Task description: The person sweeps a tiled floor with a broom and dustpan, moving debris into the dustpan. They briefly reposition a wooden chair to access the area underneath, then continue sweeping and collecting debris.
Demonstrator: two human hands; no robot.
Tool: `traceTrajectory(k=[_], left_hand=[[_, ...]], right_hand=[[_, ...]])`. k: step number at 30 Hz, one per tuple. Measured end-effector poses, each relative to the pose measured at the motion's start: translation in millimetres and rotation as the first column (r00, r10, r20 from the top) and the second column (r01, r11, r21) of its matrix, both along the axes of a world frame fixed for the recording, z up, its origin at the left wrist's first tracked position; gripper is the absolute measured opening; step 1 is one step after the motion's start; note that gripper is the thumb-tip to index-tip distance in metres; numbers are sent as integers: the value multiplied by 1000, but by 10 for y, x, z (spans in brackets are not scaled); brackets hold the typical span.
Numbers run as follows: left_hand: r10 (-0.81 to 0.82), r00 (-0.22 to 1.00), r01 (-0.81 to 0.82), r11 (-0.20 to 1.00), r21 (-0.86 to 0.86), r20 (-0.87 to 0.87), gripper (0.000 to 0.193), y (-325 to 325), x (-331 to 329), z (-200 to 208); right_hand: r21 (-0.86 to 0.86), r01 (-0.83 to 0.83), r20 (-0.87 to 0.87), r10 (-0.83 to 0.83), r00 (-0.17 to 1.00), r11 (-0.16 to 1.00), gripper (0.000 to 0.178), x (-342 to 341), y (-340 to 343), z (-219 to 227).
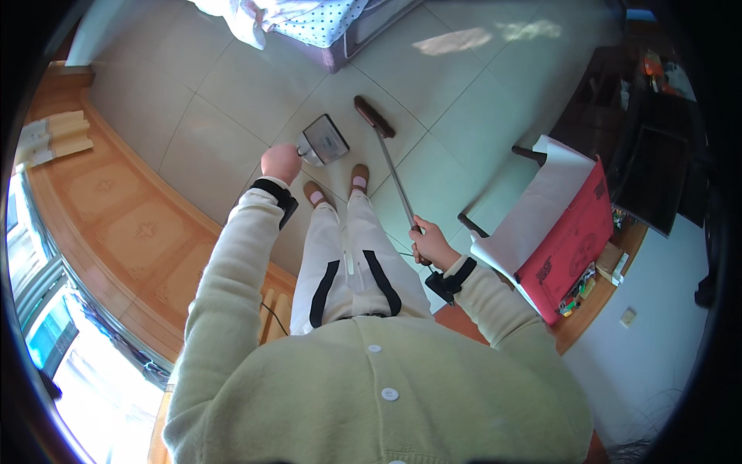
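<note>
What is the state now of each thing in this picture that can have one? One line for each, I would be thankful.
Left hand: closed on the dustpan
Dustpan: held, open side showing; contents unclear
Right hand: closed on the broom
Broom: held slanted, brush end away from the person
Screen: dark
Red sheet: spread open
Cardigan: buttoned

The window (pixel 97 383) glares (nearly white), sunlight patches the floor (pixel 224 116), and edges bow.

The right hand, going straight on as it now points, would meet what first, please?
Past the broom it grips, the right hand would likely meet the right shoe or lower trouser leg, though depth is unclear.
</note>
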State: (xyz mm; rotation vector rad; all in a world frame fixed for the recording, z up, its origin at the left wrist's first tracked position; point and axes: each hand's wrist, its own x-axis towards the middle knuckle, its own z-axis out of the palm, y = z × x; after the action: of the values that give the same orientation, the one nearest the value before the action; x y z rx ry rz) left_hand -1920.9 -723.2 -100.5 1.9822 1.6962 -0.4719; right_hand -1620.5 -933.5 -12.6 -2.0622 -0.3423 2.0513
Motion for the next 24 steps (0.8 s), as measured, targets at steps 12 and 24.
traceTrajectory(k=[12,24], left_hand=[[102,992,-103,995,1,73,19,-327,-384,60],[240,969,-238,971,-29,62,21,-586,-960,195]], right_hand=[[-93,108,-243,-127,962,990,52,1,301,809],[220,-202,238,149,960,954,35,-219,382,-75]])
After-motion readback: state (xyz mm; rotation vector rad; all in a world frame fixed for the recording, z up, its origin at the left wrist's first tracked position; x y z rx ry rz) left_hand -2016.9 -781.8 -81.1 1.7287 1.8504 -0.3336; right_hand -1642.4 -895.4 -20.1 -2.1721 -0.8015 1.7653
